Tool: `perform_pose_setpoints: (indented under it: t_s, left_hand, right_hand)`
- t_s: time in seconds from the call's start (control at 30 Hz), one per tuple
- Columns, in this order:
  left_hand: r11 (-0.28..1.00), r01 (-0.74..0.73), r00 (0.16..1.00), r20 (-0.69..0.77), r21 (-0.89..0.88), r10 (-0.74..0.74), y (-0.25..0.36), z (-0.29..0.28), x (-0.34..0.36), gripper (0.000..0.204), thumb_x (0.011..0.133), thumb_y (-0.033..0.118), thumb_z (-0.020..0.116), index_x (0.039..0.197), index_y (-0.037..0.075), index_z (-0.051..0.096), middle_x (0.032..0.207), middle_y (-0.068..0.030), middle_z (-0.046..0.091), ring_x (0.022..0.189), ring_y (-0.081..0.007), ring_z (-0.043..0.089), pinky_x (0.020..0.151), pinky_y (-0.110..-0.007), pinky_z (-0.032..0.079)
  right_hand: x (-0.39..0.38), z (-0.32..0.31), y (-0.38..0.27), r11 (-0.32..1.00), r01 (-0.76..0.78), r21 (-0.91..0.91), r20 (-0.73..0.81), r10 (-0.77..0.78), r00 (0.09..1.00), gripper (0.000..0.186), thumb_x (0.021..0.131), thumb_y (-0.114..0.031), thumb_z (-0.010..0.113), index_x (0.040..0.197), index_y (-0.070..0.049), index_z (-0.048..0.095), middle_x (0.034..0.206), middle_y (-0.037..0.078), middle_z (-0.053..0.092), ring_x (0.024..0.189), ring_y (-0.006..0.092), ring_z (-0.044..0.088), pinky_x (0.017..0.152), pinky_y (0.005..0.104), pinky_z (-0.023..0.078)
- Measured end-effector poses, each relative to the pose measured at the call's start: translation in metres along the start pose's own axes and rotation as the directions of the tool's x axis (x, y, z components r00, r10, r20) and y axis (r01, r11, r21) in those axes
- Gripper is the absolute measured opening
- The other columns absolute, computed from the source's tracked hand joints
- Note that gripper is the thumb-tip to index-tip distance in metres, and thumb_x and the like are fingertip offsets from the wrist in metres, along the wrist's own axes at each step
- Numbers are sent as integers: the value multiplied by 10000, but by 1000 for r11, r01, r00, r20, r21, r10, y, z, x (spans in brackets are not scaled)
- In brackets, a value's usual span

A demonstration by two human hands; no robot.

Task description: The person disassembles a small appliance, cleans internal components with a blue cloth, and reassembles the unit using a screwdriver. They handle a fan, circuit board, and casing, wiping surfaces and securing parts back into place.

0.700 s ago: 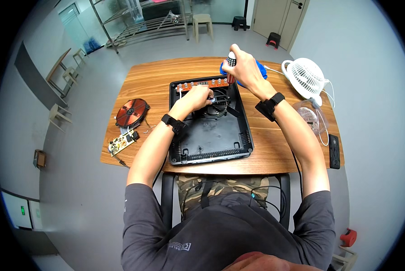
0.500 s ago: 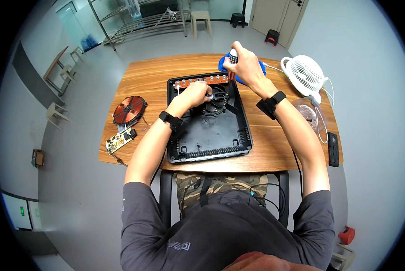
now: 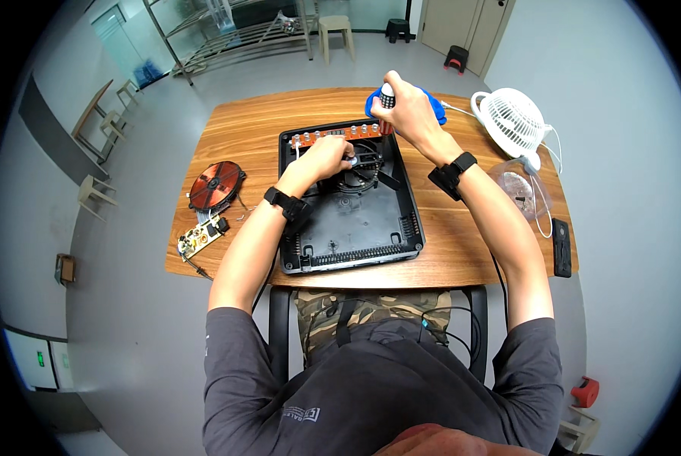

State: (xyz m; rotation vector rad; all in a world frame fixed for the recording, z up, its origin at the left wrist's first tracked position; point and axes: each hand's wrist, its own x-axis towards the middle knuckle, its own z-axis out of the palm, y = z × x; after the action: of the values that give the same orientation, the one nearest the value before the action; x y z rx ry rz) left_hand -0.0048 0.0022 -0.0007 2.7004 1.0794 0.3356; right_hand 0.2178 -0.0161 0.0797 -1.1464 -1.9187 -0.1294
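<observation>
Now the screwdriver [image 3: 387, 98] is gripped upright by the right hand [image 3: 414, 116], seemingly for pressure, any pinch by the left hand [image 3: 327, 157] unclear.

The casing [image 3: 355, 228] looks smooth plastic, the table [image 3: 462, 243] grained wood.

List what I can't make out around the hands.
Head view, each time:
Tip of the tool in the right hand: too small and dark against the black casing.
What the left hand touches: mostly covered by that hand.
Middle of the blue item: behind the right hand.
Part of the orange strip: under the left hand.
</observation>
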Motion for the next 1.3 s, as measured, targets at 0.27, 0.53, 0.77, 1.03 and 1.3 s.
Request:
perform_pose_setpoints:
  t_s: [0.27, 0.53, 0.77, 1.03, 1.3]
  left_hand:
    - [1000, -4, 1000, -3, -18, 4, 2, 1, -1, 288, 787, 164, 810, 1019, 12, 731, 992, -181, 702, 1016, -368, 665, 886, -443, 541]
    - [1000, 18, 1000, -2, -24, -18, 5, -3, -5, 295, 809, 169, 797, 1055, 15, 741, 1022, -179, 704, 1014, -370, 668, 891, -440, 538]
    - [999, -24, 999, 38, -47, 26, 1, -11, -4, 370, 817, 194, 790, 1135, 15, 730, 1033, -193, 714, 958, -384, 682, 878, -438, 538]
    - [802, 19, 978, -157, -598, -140, 50, -46, 28, 300, 913, 143, 704, 1151, -36, 673, 989, -106, 747, 883, -125, 693, 812, -309, 553]
    - [755, 102, 957, -143, -648, -252, 63, -40, 38, 229, 885, 92, 727, 1059, -49, 677, 942, -102, 752, 862, -115, 692, 809, -291, 553]
  right_hand:
    - [-5, 3, -1, 999, 17, 29, -24, -17, 1000, 329, 850, -203, 724, 1040, -33, 516, 824, 208, 642, 790, 408, 658, 672, 465, 535]
    - [-7, -1, -1, 988, -20, 152, 70, 10, 998, 300, 886, -204, 667, 1097, -48, 521, 817, 199, 626, 786, 398, 643, 677, 468, 505]
    - [0, 3, 5, 973, -12, 230, 116, -15, 993, 287, 900, -181, 640, 1126, -54, 516, 775, 194, 600, 739, 365, 626, 670, 437, 485]
    - [-2, -1, 12, 934, -115, 337, 210, 45, 977, 348, 876, -197, 657, 1153, -40, 518, 878, 218, 635, 856, 414, 635, 740, 471, 498]
    - [1, -23, -9, 1000, 29, 3, 187, -28, 982, 332, 925, -308, 667, 1061, -28, 552, 996, 169, 615, 864, 348, 637, 734, 420, 523]
